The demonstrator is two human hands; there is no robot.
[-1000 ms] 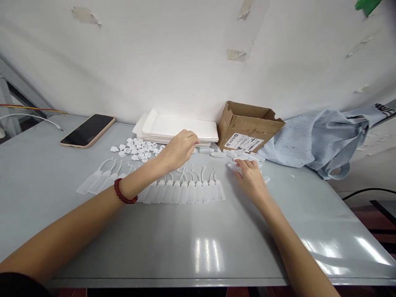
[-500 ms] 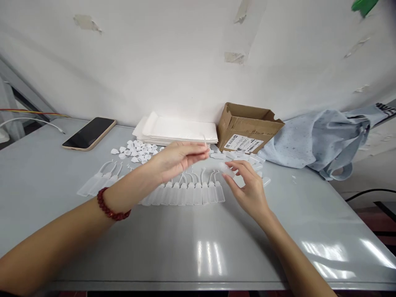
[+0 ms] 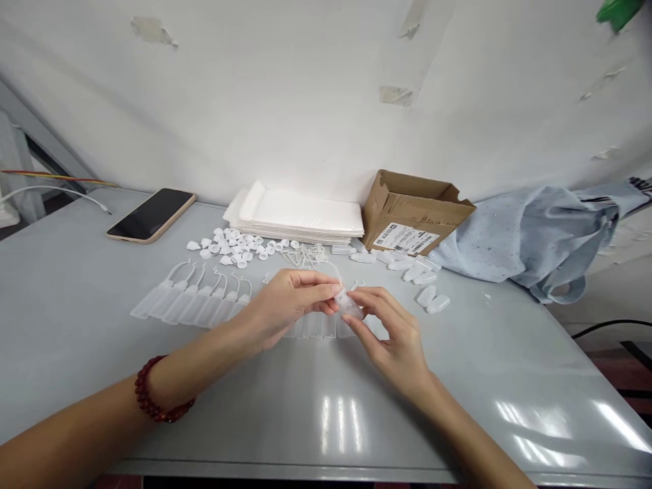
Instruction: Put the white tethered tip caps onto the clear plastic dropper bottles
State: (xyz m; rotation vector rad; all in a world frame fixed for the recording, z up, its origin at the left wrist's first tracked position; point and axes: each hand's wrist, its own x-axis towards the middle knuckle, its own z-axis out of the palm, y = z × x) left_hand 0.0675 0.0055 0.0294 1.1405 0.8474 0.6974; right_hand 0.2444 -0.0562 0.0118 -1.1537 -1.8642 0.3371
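Head view: a phone (image 3: 151,215) lies far to the left of the grip. Closer to it, a row of bottles (image 3: 189,302) lies flat, partly hidden by the hands. Little white caps (image 3: 236,240) sit in a pile behind and left of the grip. The left hand (image 3: 291,300) pinches one small bottle (image 3: 353,307) near its top, where a thin white strip (image 3: 335,270) sticks up. The right hand (image 3: 397,334) holds that bottle's other end. Right of the grip are loose bottles (image 3: 427,296), a brown box (image 3: 448,216) and blue cloth (image 3: 489,238).
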